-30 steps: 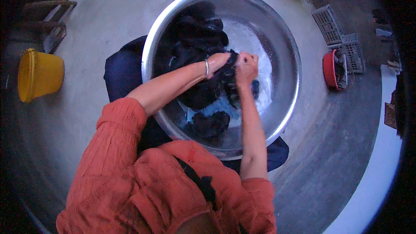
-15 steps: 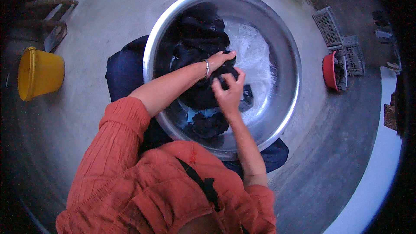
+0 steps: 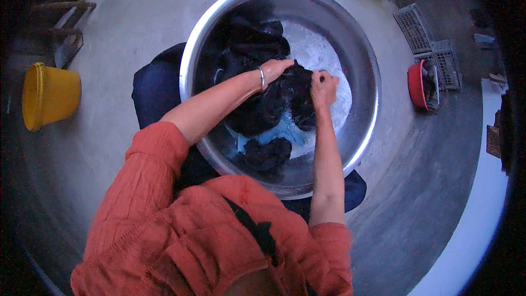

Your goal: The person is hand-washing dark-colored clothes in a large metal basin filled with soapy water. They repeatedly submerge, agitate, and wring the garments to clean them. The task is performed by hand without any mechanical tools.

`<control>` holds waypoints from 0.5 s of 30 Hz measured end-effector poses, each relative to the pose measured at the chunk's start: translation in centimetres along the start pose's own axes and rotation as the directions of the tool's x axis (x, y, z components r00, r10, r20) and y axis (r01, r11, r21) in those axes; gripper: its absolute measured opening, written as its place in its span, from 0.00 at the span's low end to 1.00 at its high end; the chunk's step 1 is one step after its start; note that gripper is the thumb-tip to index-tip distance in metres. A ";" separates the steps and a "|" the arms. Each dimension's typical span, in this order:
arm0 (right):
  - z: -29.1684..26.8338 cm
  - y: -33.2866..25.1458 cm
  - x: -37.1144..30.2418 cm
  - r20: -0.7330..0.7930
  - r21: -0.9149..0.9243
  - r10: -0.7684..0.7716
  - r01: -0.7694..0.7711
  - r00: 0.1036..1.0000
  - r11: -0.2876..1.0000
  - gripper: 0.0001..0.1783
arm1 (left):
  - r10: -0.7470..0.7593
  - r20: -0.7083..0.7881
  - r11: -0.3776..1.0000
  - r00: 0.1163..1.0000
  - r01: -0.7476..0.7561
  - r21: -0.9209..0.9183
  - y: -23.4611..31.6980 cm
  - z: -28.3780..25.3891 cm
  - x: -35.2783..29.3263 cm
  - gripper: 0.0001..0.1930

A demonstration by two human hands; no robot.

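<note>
A large round metal basin (image 3: 368, 98) stands before me with wet dark clothes in it and foamy water (image 3: 315, 44) toward its right side. Between my hands a piece of dark cloth (image 3: 300, 92) is spread out. My left hand (image 3: 274, 71), with a metal bangle at the wrist, is closed on its upper left edge. With fingertips pinched, my right hand (image 3: 324, 87) grips the upper right edge. More dark clothing (image 3: 249, 44) is heaped at the basin's far left. A light blue cloth (image 3: 279, 132) and a crumpled dark piece (image 3: 267, 153) lie nearer me.
To the left on the concrete floor (image 3: 126, 27) is a yellow bucket (image 3: 60, 96). A red tub (image 3: 416, 85) holding something greyish stands at right, beside grey plastic crates (image 3: 413, 27). Behind the bucket is a wooden-looking frame (image 3: 66, 5).
My right hand has moved right and slightly away from me, drawing the dark cloth out between both hands. More of the light blue cloth shows. My left hand has barely shifted.
</note>
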State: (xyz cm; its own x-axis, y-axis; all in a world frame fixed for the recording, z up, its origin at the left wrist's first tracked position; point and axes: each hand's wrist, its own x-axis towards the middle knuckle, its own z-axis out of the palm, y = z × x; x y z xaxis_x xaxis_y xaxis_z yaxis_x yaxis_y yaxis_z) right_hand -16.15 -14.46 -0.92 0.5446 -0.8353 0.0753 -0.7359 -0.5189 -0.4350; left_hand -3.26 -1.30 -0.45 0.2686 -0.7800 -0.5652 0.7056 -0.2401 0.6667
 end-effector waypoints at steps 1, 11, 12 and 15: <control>-0.4 0.9 0.7 0.016 -0.134 0.046 -0.044 0.999 0.990 0.19 | 0.028 0.011 0.997 1.000 -0.029 0.075 -0.8 -1.5 1.4 0.22; -0.7 -4.8 -6.7 0.023 0.409 -0.387 0.345 0.922 0.845 0.11 | 0.053 -0.050 0.975 0.997 -0.040 0.219 -1.6 -0.6 0.4 0.41; -1.8 -6.6 -8.3 -0.080 0.378 -0.466 0.460 0.881 0.803 0.10 | -0.012 0.009 0.985 1.000 0.010 0.171 -1.7 -0.7 0.6 0.38; -2.4 -9.6 -10.9 -0.290 0.280 -0.474 0.548 0.831 0.788 0.09 | -0.159 0.174 0.987 0.972 0.161 0.002 -1.8 -0.8 0.7 0.24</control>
State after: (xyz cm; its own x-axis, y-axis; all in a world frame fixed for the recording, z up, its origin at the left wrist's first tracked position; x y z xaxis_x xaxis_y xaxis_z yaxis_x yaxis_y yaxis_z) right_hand -15.97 -0.81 4.63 0.6847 -0.5009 0.5294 -0.1690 -0.8157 -0.5532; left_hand -3.81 -0.94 -2.41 0.0346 -0.8202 -0.5710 0.7382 -0.3641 0.5678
